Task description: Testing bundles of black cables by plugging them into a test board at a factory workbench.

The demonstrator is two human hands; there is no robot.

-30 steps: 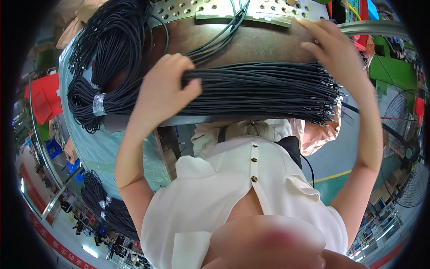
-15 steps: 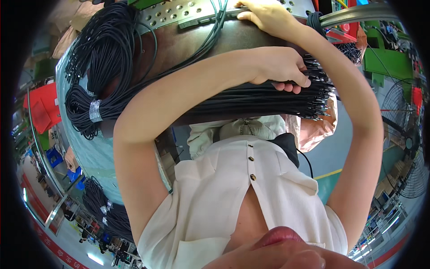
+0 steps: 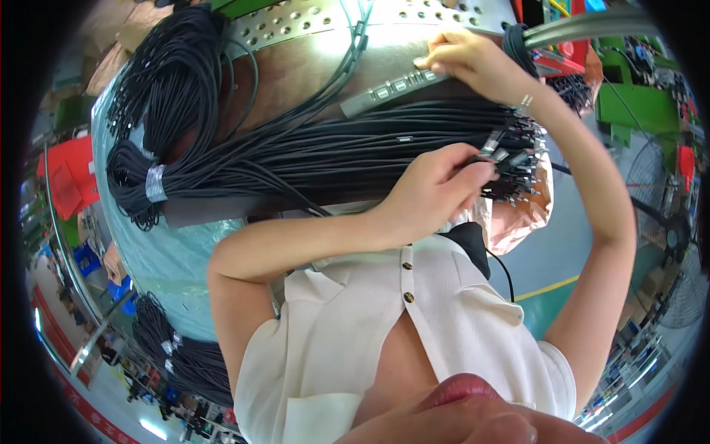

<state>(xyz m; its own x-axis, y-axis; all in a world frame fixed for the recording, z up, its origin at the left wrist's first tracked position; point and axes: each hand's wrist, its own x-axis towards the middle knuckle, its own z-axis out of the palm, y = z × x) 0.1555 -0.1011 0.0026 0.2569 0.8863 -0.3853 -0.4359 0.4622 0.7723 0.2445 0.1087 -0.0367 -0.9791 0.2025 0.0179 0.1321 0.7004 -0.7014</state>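
A thick bundle of black cables (image 3: pixel 318 166) stretches across the brown work surface, its metal-tipped ends fanned out at the right. My left hand (image 3: pixel 436 185) is closed in a pinch on a few cable ends (image 3: pixel 497 150) at the near side of that fan. Farther back, my right hand (image 3: pixel 473 65) grips the right end of a grey slotted bar (image 3: pixel 392 90), fingers bent over it. The bar slants above the bundle, with its row of rectangular openings facing up. What lies under my right fingers is hidden.
Silver tape (image 3: pixel 156 183) binds the bundle's looped left end. Another large cable coil (image 3: pixel 174 81) lies behind it. A perforated metal plate (image 3: pixel 296 26) runs along the back, with thin cables (image 3: pixel 360 33) crossing it. A curved metal tube (image 3: pixel 592 28) is at the far right.
My right hand has brought the bar nearer from the perforated plate and tilted it, so its openings show. My left hand has moved nearer my body, with cable ends between its fingers.
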